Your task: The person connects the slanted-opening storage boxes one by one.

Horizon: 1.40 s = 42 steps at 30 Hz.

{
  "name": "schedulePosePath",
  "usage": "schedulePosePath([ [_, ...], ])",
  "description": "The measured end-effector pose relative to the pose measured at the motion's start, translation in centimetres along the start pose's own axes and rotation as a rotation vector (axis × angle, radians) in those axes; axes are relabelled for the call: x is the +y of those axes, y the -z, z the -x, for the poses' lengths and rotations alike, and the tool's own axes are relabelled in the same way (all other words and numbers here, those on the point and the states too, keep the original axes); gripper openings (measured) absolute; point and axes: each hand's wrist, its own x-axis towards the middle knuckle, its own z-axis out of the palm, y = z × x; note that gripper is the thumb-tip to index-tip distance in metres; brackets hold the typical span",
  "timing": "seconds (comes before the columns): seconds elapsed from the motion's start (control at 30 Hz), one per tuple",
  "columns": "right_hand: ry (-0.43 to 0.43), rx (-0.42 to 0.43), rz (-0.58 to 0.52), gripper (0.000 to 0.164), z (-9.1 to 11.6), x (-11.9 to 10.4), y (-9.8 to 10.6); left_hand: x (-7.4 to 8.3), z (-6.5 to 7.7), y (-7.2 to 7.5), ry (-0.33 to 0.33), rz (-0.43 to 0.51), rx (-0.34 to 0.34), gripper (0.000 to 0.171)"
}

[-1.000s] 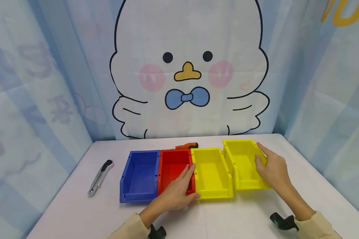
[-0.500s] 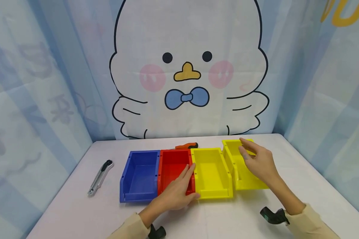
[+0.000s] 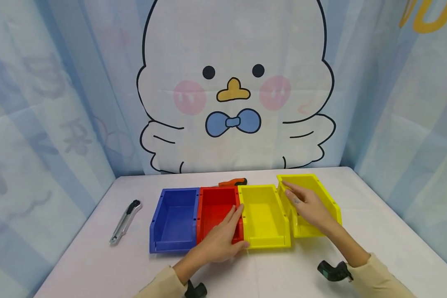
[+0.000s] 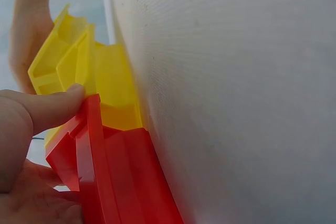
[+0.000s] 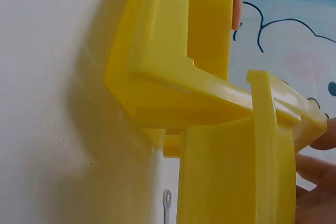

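A blue bin point(image 3: 179, 219), a red bin point(image 3: 216, 203), a yellow bin point(image 3: 264, 215) and another yellow bin point(image 3: 329, 203) stand side by side in a row. The rightmost one sits slightly farther back, tilted. My left hand point(image 3: 219, 244) rests with straight fingers along the red bin's right wall, its thumb point(image 4: 63, 103) at the seam with the neighbouring yellow bin. My right hand point(image 3: 309, 209) reaches over the rightmost yellow bin and pinches its left wall near the back. In the right wrist view, fingers point(image 5: 315, 174) show beside the meeting yellow rims.
A grey box cutter point(image 3: 126, 221) lies on the white table point(image 3: 85, 252) at the left. Behind the red bin is a screwdriver point(image 3: 232, 182) with an orange and black handle. A curtain point(image 3: 234, 153) with a cartoon bird closes off the back.
My right hand has let go of the rightmost yellow bin's right wall and moved left across it to its left wall. My left hand and the bins have stayed put.
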Motion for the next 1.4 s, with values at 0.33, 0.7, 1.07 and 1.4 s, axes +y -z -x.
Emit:
schedulePosePath([
  [0.33, -0.012, -0.038, 0.003, 0.052, -0.1, 0.1, 0.1, 0.0, 0.0, 0.0, -0.001, -0.010, 0.002, 0.106],
  [0.7, 0.029, -0.001, 0.058, 0.050, -0.1, 0.2, -0.2, 0.0, 0.0, 0.0, -0.012, -0.019, 0.003, 0.106],
  [1.07, 0.037, 0.009, 0.075, 0.048, 0.1, 1.5, -1.4, 0.0, 0.1, 0.0, -0.010, -0.012, 0.001, 0.106],
  [1.4, 0.051, 0.032, 0.103, 0.047, 0.4, 2.0, -2.2, 0.1, 0.0, 0.1, -0.006, -0.001, -0.002, 0.105],
])
